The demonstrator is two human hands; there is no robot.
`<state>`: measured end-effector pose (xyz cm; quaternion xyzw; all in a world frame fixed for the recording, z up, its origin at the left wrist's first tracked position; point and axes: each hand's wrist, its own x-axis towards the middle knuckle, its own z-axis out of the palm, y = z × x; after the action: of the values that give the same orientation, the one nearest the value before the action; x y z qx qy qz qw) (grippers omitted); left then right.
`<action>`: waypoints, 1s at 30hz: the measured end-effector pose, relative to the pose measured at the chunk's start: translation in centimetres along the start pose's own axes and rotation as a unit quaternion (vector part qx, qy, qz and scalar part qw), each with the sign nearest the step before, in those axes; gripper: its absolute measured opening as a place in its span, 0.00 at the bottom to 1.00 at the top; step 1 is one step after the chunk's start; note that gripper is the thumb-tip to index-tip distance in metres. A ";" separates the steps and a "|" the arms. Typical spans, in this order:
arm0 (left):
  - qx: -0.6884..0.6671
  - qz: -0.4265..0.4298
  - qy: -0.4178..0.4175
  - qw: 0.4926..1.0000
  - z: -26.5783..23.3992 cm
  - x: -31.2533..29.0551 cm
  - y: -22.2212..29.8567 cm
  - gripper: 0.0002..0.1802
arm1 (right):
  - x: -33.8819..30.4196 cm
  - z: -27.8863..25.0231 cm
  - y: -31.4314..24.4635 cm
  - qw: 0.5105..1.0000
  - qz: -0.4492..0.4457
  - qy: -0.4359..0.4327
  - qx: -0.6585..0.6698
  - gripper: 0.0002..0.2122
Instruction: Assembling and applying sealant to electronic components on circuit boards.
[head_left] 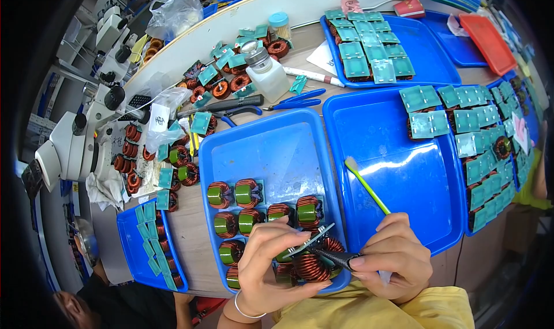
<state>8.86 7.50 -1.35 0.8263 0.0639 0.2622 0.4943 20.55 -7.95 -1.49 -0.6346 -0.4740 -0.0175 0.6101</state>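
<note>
My left hand (268, 262) grips a copper-wound coil (313, 267) fixed to a small green circuit board (310, 241), which is tilted over the near end of a blue tray (262, 136). My right hand (395, 254) is closed around a black tapered tool (334, 258), its narrow end at the gap between board and coil. I cannot tell its exact kind. The same hand also holds a thin green-handled brush (369, 188), bristles pointing away from me. Under and around my left hand, several coils with green bands (250, 192) stand in rows in the tray.
Right of it lies another blue tray (392, 213) with boards at its far right corner. More board-filled trays (444, 78) stand behind and right. Pliers (297, 100), a metal-capped bottle (266, 78) and loose coils are at the back. Microscopes (69, 138) and another person (115, 300) are left.
</note>
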 end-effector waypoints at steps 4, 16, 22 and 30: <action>-0.004 -0.005 -0.003 1.000 0.0 -0.2 -0.1 0.34 | 0.1 -0.2 -0.1 1.000 0.008 -0.009 -0.004 0.11; -0.174 -0.053 0.009 0.983 0.3 -0.3 -0.5 0.33 | -0.7 0.6 1.0 0.977 0.142 -0.035 0.153 0.40; -0.193 -0.044 -0.010 0.980 0.0 -0.5 -0.6 0.33 | -1.3 1.1 1.1 0.962 0.165 -0.053 0.209 0.38; -0.227 -0.062 -0.034 0.971 0.0 -0.6 -0.4 0.34 | -2.1 1.1 1.0 0.976 0.117 0.011 0.183 0.38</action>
<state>8.41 7.47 -1.88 0.6951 0.0366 0.2109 0.6863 19.43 -8.13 -3.73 -0.5631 -0.3852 0.1342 0.7188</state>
